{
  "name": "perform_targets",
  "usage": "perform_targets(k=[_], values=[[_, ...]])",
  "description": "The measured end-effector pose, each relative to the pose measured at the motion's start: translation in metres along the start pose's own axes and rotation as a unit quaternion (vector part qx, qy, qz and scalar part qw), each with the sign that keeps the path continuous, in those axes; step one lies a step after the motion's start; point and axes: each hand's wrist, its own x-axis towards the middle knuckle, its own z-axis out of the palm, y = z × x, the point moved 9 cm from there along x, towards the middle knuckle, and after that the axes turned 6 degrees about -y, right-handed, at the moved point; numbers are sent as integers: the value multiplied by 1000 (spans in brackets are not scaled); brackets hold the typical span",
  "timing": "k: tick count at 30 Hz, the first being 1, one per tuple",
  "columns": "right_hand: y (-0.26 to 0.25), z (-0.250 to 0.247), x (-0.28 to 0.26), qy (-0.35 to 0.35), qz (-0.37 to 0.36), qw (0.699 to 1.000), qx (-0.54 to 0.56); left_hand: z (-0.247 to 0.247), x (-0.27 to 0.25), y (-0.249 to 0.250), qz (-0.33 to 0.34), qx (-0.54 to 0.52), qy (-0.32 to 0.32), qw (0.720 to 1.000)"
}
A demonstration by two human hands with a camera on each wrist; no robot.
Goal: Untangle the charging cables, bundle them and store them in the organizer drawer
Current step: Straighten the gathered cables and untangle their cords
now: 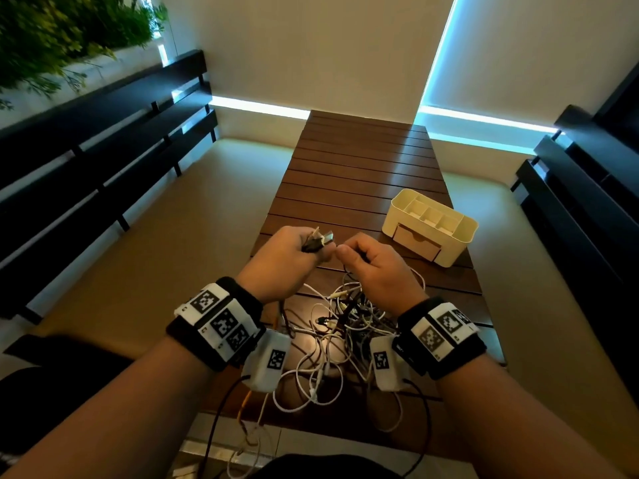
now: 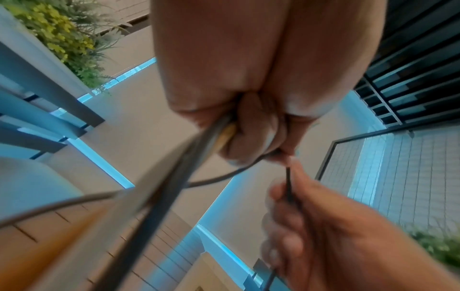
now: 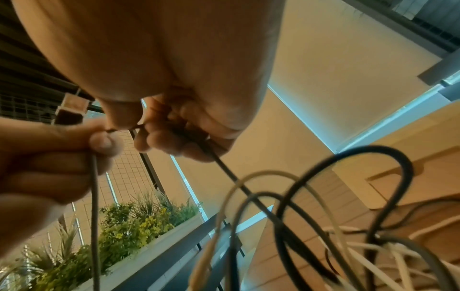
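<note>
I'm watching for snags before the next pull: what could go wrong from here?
The dark cable held by the right hand runs into the tangled pile; pulling may tighten knots. Loops hang over the table's near edge and could drag the pile off. The left hand grips several plug ends; one could slip out.

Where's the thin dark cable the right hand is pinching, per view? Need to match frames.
Head: upper centre, a short stretch of the dark cable under the right hand, beside the left hand.
Left wrist: right of centre, running down through the right hand's fingers.
Right wrist: centre, leaving the fingers and slanting down-right.
Shared landmark: the left hand, gripping a bunch of cable ends.
</note>
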Motion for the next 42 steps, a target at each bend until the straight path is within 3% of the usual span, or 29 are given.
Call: perform_targets(k=[2, 5, 7, 12, 18, 23, 31, 35, 39, 41, 42], values=[[12, 6, -4, -10, 27, 1000, 6, -8, -1, 2, 3, -98, 28, 995], [42, 17, -15, -30, 94, 995, 9, -27, -6, 2, 5, -282, 81, 956], [52, 17, -20, -32, 118, 992, 9, -39, -11, -6, -14, -322, 113, 940], [24, -21, -6, 35, 72, 997, -22, -37, -15, -50, -135, -90, 84, 983], [-12, -32, -7, 15, 32, 998, -43, -39, -13, -37, -85, -64, 133, 985], [-7, -17, -28, -23, 60, 998, -2, -7, -4, -14, -38, -35, 39, 998], [32, -32, -80, -32, 117, 992, -28, 52, 14, 1, -36, -138, -51, 989], [49, -47, -116, -1, 157, 986, -51, 100, 20, 20, -36, -252, -161, 954], [63, -56, -150, 14, 213, 975, -64, 140, 24, 40, -62, -340, -226, 911], [75, -51, -169, -32, 277, 958, -68, 149, 26, 51, -59, -352, -243, 902], [84, -41, -181, -94, 323, 938, -79, 151, 27, 55, -58, -355, -245, 900]])
